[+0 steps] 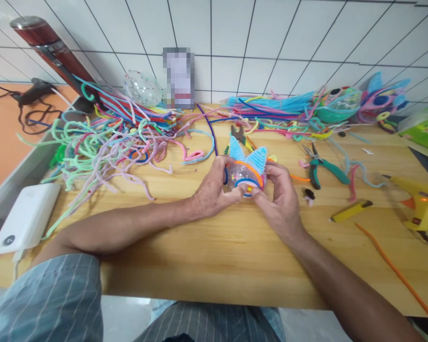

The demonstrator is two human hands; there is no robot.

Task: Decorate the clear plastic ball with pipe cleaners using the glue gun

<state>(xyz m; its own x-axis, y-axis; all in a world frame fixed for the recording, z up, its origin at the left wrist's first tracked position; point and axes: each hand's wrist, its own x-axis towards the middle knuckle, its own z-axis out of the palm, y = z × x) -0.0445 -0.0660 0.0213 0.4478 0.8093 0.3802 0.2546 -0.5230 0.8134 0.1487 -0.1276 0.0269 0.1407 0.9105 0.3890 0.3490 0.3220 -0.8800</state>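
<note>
Both hands hold a small clear ball (246,176) ringed with orange and blue pipe cleaners and topped by two fuzzy light-blue ears. My left hand (214,190) grips its left side, fingers curled round it. My right hand (280,192) grips the right side, thumb pressed on the rings at the front. The ball sits just above the wooden table (217,247).
A big tangle of pastel pipe cleaners (103,142) lies at the left, more bundles (271,109) at the back. Green-handled pliers (321,166), a yellow glue gun (419,202), a yellow cutter (349,211), an orange pipe cleaner (395,270) and a white power bank (26,216) lie around.
</note>
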